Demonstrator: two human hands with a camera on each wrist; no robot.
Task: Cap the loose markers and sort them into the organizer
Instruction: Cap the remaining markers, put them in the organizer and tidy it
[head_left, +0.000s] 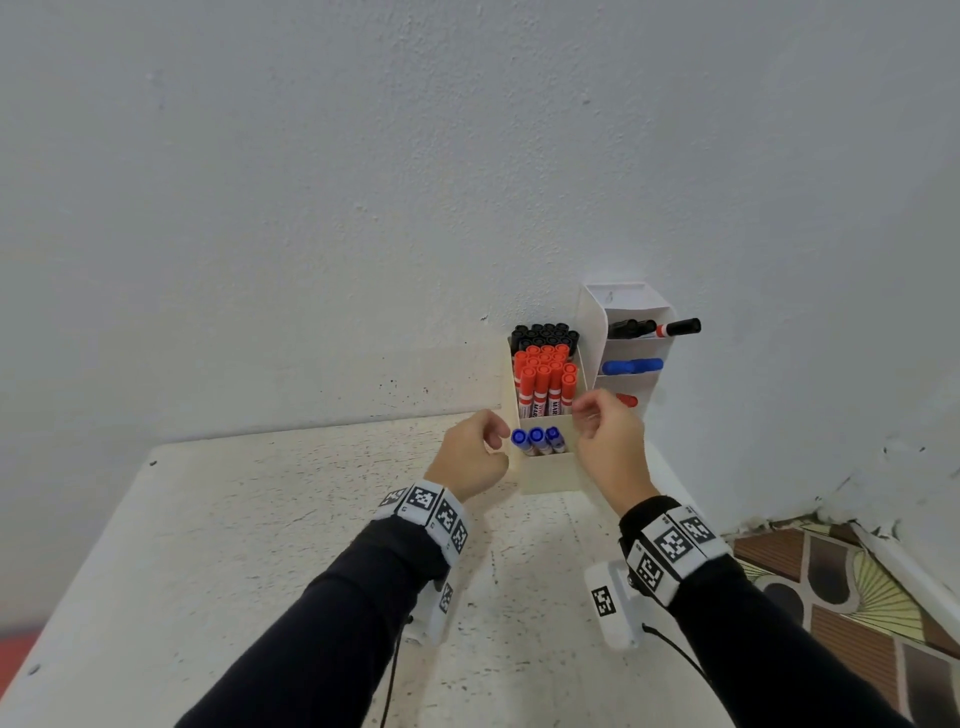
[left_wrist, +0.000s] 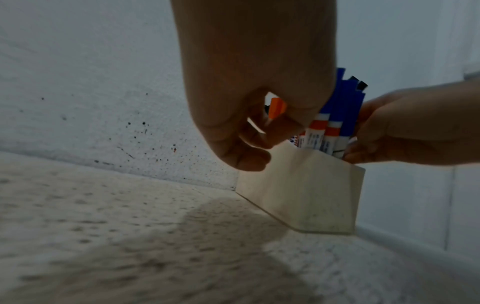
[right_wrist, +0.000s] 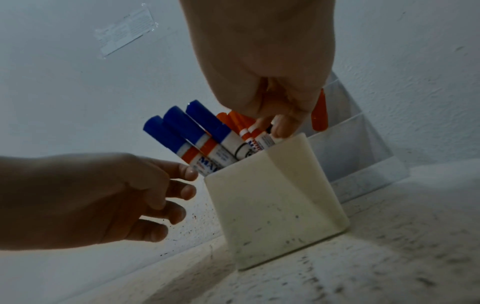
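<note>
A cream organizer box (head_left: 548, 473) stands on the table against the wall. It holds black markers (head_left: 545, 335) at the back, red markers (head_left: 545, 374) in the middle and three capped blue markers (head_left: 537, 439) in front. My left hand (head_left: 493, 441) hovers at the box's left side with loosely curled fingers and holds nothing. In the right wrist view its index fingertip (right_wrist: 191, 171) lies close to a blue marker (right_wrist: 182, 131). My right hand (head_left: 584, 413) is at the box's right rim, fingers pointing down. Its fingertips (right_wrist: 281, 127) touch the red markers' bodies, and I see nothing pinched.
A white tiered holder (head_left: 623, 301) stands against the wall right of the box, with black, blue and red markers lying in its shelves. The speckled white table (head_left: 260, 519) runs toward me and left. Patterned floor tiles (head_left: 857, 597) show past its right edge.
</note>
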